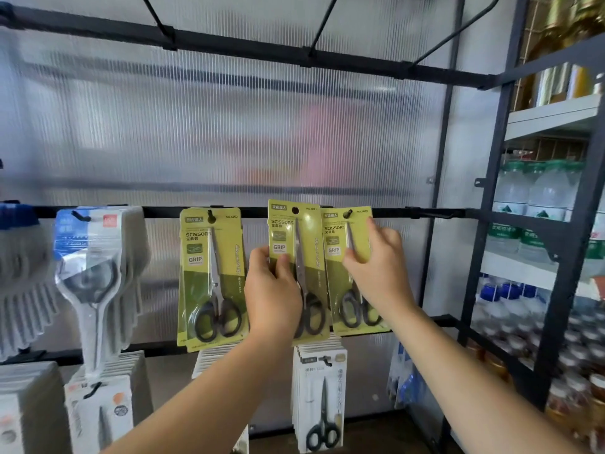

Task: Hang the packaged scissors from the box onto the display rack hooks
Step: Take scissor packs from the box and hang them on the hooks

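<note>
Before a ribbed panel [229, 126], the left hand [273, 290] pinches an unhung scissors pack [307, 250] while the right hand [376, 267] grips the hooked pack [334, 231], probably clearing room.

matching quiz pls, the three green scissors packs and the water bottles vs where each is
1 left green pack
2 middle green pack
3 right green pack
4 water bottles

a gripped by the left hand
b on the side rack
c on a hook, no hand on it
d on a hook, right hand grips it

Pairs: 1-c, 2-a, 3-d, 4-b
</note>
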`<state>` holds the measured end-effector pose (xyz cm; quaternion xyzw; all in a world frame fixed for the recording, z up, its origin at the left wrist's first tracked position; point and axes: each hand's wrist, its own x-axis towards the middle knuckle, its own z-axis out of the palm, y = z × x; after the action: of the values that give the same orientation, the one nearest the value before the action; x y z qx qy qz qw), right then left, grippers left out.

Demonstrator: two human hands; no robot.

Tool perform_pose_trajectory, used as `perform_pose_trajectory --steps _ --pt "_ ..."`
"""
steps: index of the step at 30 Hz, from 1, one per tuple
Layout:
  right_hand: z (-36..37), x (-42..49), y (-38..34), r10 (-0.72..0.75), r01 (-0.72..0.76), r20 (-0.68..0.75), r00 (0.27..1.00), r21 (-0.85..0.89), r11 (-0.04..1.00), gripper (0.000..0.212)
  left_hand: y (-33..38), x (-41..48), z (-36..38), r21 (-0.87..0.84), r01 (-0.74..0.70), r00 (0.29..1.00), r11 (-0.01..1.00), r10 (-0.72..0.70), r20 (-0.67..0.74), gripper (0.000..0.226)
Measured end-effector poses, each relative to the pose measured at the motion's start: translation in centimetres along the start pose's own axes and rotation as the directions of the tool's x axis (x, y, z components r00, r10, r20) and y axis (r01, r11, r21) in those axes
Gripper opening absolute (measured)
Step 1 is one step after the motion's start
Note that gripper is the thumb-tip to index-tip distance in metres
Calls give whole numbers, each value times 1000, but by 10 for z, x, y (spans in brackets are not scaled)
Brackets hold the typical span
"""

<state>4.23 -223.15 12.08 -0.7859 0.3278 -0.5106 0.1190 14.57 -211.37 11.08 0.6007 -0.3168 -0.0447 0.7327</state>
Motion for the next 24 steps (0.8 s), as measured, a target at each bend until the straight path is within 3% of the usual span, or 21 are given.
perform_pose_trajectory --steps 11,14,18,24 --pt "35 18 11 39 -15 144 989 -168 986 80 6 1 5 -20 13 994 1000 -11 111 6" --pt "26 9 13 5 1 74 997 -75 997 61 6 2 10 -44 6 991 999 0 132 7" --pt "4 -3 10 -5 9 -21 1000 213 977 48 4 -2 26 -50 -30 987 998 38 158 8" --pt "-9 -8 14 -34 31 30 999 104 994 55 2 -10 60 -46 -8 980 999 17 200 10"
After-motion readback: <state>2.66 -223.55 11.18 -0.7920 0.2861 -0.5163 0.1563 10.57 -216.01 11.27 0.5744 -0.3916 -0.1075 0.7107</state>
